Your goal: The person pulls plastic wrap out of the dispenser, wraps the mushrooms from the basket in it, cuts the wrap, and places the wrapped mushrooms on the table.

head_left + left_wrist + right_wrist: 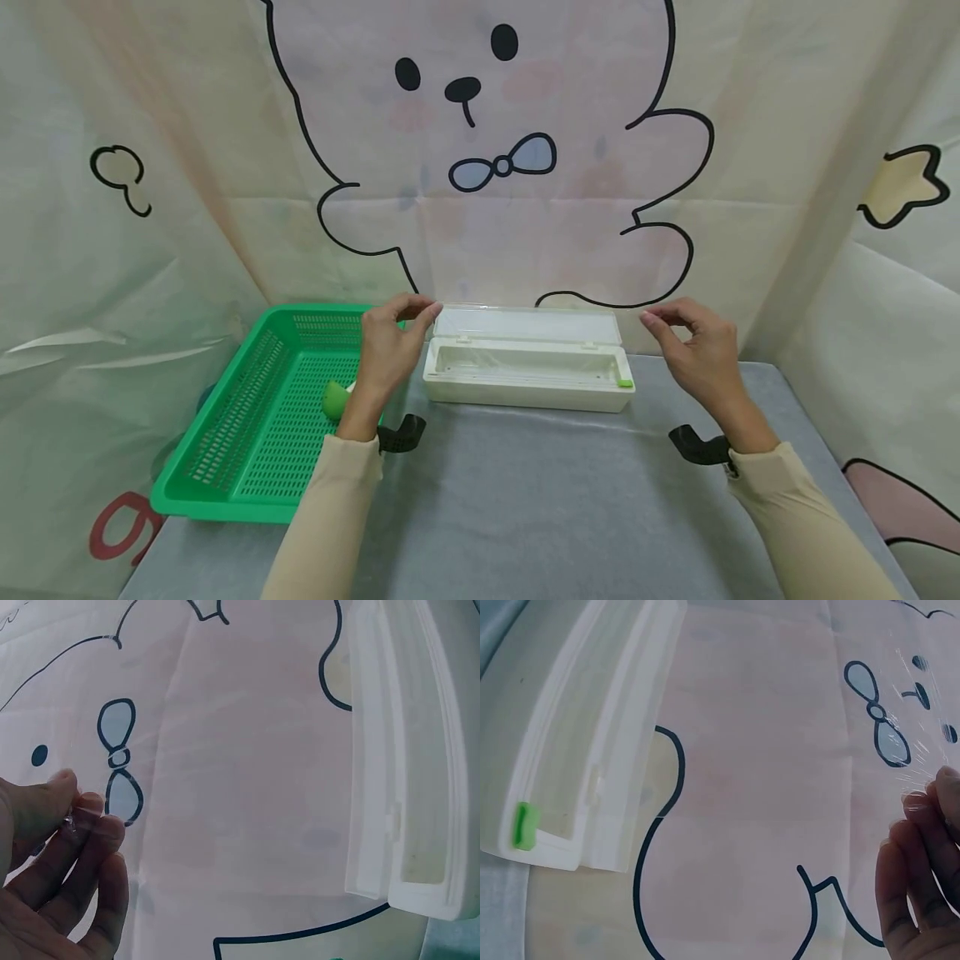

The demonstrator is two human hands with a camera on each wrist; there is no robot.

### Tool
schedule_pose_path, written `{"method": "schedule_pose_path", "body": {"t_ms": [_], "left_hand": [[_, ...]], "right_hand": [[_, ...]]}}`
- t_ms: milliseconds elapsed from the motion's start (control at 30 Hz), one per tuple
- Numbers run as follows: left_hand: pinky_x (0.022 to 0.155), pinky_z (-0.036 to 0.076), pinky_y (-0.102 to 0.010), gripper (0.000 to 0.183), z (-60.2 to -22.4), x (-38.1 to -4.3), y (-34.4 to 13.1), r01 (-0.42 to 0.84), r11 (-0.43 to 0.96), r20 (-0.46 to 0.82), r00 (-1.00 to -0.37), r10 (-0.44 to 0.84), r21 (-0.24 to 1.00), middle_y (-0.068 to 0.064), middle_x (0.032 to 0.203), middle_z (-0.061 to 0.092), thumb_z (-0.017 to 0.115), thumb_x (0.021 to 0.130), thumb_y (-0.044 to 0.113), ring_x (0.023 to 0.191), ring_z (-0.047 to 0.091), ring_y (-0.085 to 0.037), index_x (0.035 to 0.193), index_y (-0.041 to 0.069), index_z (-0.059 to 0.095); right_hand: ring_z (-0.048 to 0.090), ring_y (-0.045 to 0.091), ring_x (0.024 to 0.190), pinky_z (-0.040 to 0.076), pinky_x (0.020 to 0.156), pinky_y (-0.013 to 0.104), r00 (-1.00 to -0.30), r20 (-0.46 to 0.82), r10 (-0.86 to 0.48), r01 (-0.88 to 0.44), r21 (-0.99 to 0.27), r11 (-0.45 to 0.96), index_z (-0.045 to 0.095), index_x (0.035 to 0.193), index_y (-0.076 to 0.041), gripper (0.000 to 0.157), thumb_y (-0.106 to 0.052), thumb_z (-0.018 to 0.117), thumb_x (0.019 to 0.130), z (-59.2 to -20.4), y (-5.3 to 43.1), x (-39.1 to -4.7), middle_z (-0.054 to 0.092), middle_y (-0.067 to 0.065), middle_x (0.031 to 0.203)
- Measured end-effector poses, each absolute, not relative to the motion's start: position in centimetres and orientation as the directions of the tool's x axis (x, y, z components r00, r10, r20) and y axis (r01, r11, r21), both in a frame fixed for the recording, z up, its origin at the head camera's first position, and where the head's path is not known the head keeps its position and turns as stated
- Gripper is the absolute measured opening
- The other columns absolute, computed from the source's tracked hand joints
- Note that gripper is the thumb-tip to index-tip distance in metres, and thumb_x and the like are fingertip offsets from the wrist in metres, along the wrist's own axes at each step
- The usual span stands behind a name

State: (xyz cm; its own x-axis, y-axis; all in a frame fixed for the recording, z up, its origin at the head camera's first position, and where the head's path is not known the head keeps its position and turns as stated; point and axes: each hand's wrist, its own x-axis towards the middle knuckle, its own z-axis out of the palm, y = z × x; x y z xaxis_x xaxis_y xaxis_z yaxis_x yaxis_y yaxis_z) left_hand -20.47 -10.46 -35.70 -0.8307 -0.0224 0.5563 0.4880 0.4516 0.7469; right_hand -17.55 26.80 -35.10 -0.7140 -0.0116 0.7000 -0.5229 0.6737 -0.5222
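My left hand (392,354) and right hand (699,354) are raised on either side of a long white cling film dispenser (525,397). Between the fingers of both hands, a clear sheet of cling film (913,769) is pinched by its corners. Fine creases run from the right fingertips, and the film is almost invisible in the head view. The dispenser's translucent lid (525,326) stands tipped back. At the right end of its front edge sits a small green slider (625,384). How far the film reaches down towards the dispenser is hard to see.
Left of the dispenser, a green perforated basket (213,408) holds a green object (335,402), partly hidden by my left wrist. A grey cloth covers the table (555,508). Behind hangs a curtain (757,167) with a bear drawing.
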Motion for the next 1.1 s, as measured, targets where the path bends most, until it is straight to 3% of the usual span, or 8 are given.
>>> {"method": "schedule_pose_path", "body": {"t_ms": [467, 1100], "left_hand": [[0.079, 0.056, -0.038, 0.014, -34.1, -20.8, -10.3, 0.564, 0.341, 0.615, -0.787, -0.054, 0.752, -0.012, 0.093, 0.076, 0.076, 0.093, 0.013, 0.085, 0.07, -0.025, 0.096, 0.0, 0.078], [0.082, 0.058, -0.044, 0.013, -32.3, -20.3, -10.4, 0.609, 0.314, 0.654, -0.754, -0.058, 0.729, -0.015, 0.095, 0.074, 0.075, 0.093, 0.008, 0.087, 0.069, -0.024, 0.097, -0.004, 0.076]], "right_hand": [[0.06, -0.009, 0.085, 0.045, 0.078, 0.01, -0.682, 0.731, 0.012, -0.561, -0.534, 0.632, 0.074, 0.093, 0.007, 0.006, 0.009, 0.075, 0.087, -33.3, 26.7, -17.6, 0.073, 0.02, 0.088], [0.064, -0.003, 0.083, 0.047, 0.08, 0.012, -0.675, 0.737, 0.037, -0.589, -0.569, 0.574, 0.072, 0.092, 0.011, 0.008, 0.015, 0.073, 0.085, -31.6, 26.5, -17.4, 0.072, 0.023, 0.087]]}}
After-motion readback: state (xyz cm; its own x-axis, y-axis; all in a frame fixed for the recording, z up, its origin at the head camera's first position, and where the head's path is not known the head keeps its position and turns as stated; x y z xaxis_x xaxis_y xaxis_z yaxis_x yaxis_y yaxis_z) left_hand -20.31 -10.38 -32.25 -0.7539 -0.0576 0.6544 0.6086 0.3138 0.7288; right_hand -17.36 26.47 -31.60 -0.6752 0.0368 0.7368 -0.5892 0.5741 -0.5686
